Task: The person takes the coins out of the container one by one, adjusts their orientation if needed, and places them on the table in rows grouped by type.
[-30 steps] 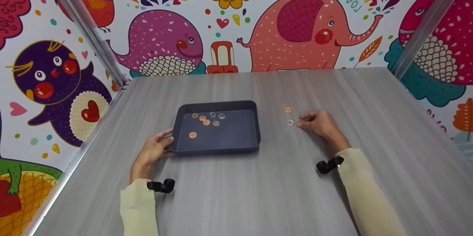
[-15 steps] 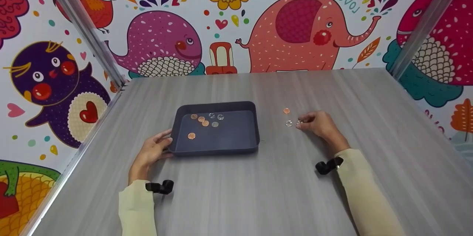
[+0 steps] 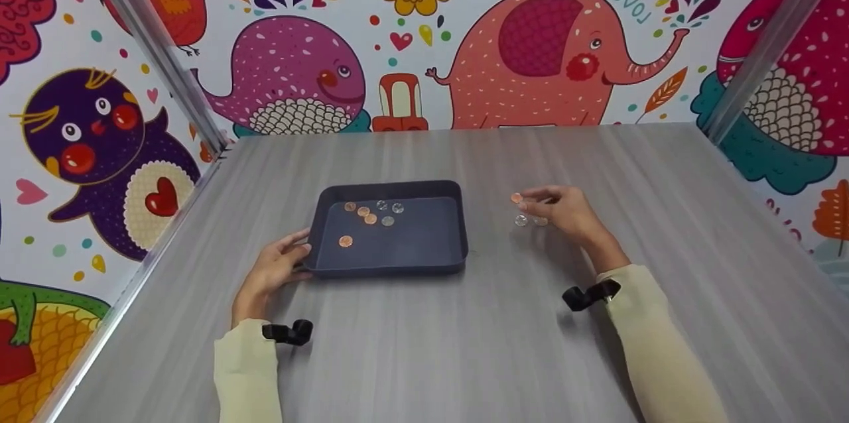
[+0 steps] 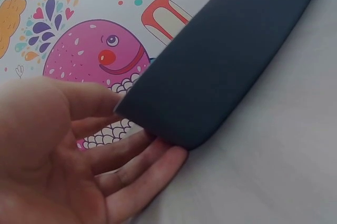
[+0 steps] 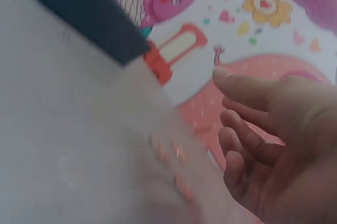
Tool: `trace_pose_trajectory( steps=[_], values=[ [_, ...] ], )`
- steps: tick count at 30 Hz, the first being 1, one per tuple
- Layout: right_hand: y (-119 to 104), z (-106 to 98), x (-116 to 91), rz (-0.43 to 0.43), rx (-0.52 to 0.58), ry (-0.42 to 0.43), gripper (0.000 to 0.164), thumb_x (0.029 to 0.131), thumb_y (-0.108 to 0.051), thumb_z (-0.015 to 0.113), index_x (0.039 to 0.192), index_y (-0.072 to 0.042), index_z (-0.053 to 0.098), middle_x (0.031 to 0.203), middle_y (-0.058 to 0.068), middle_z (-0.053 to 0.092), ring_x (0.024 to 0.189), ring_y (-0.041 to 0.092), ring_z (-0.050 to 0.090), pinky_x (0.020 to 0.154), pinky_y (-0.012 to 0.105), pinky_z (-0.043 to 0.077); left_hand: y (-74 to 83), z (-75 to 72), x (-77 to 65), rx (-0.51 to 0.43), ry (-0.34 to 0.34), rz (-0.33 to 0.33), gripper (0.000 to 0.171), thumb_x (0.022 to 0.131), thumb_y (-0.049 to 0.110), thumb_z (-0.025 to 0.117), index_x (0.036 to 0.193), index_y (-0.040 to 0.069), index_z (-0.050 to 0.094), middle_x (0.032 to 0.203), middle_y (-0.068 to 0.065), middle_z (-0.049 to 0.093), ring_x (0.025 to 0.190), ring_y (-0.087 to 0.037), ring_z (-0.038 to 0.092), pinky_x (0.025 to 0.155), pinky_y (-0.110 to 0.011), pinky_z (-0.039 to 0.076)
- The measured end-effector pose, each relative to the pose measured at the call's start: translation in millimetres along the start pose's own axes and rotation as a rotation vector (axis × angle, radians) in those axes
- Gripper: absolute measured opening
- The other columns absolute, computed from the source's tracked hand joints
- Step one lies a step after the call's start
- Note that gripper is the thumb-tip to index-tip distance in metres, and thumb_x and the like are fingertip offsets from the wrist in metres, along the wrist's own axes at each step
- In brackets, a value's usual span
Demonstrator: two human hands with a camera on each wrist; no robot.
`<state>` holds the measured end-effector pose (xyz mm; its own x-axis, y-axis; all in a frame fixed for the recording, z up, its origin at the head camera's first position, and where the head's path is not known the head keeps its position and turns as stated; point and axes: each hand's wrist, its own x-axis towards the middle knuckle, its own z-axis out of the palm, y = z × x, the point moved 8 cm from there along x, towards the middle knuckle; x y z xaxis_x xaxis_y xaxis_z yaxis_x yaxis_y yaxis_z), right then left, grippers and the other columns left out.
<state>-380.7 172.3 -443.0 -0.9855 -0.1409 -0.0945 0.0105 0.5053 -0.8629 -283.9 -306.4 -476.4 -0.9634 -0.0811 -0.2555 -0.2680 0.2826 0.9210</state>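
Note:
A dark baking tray (image 3: pixel 398 270) lies on the table with several copper and silver coins inside. My left hand (image 3: pixel 272 270) rests at its left end; in the left wrist view the fairly straight fingers (image 4: pixel 152 179) touch the tray's corner. Right of the tray, my right hand (image 3: pixel 564 214) hovers low over three loose coins, its fingertips right at a copper coin (image 3: pixel 516 198). A silver coin (image 3: pixel 521 220) lies just below the fingers, and another coin (image 3: pixel 540 221) is partly under the hand. In the right wrist view the right fingers are loosely bent, apart from the thumb.
The grey wood-grain table (image 3: pixel 424 357) meets a wall (image 3: pixel 477 32) printed with cartoon animals at the back. Metal posts (image 3: pixel 156 52) stand at the left and right corners. A black camera (image 3: pixel 590 295) sits on each wrist.
My right hand has left the coin at its fingertips on the table and moved up and left to the copper coin. The left hand and tray stay in place.

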Motion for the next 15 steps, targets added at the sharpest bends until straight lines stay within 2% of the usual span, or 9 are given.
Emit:
trace_pose_trajectory(
  steps=[3,7,15],
  values=[
    [-18,8,-5,-0.051,0.007,-0.033,0.048,0.084,-0.043,0.08,0.121,-0.014,0.072,0.11,0.008,0.069,0.1,0.033,0.059,0.077,0.035,0.054,1.3,-0.2,0.5,0.005,0.003,-0.001,0.051,0.107,0.013,0.045,0.156,0.004,0.033,0.151,-0.03,0.044,0.123,-0.032,0.061,0.088,-0.034,0.06],
    [-41,20,-11,-0.134,0.0,-0.062,0.039,0.087,-0.033,0.08,0.121,-0.016,0.072,0.103,0.006,0.067,0.093,0.034,0.06,0.067,0.031,0.055,2.7,0.5,1.1,-0.002,0.0,0.003,0.051,0.107,0.012,0.045,0.156,0.004,0.034,0.15,-0.03,0.045,0.123,-0.031,0.062,0.089,-0.034,0.06],
    [-76,45,-22,-0.234,0.021,-0.095,0.035,0.087,-0.028,0.079,0.119,-0.014,0.073,0.097,0.004,0.067,0.082,0.021,0.061,0.057,0.026,0.051,1.4,-0.5,0.3,0.013,-0.001,0.006,0.052,0.106,0.011,0.046,0.156,0.003,0.033,0.151,-0.032,0.043,0.128,-0.037,0.057,0.09,-0.036,0.06]
  ],
)
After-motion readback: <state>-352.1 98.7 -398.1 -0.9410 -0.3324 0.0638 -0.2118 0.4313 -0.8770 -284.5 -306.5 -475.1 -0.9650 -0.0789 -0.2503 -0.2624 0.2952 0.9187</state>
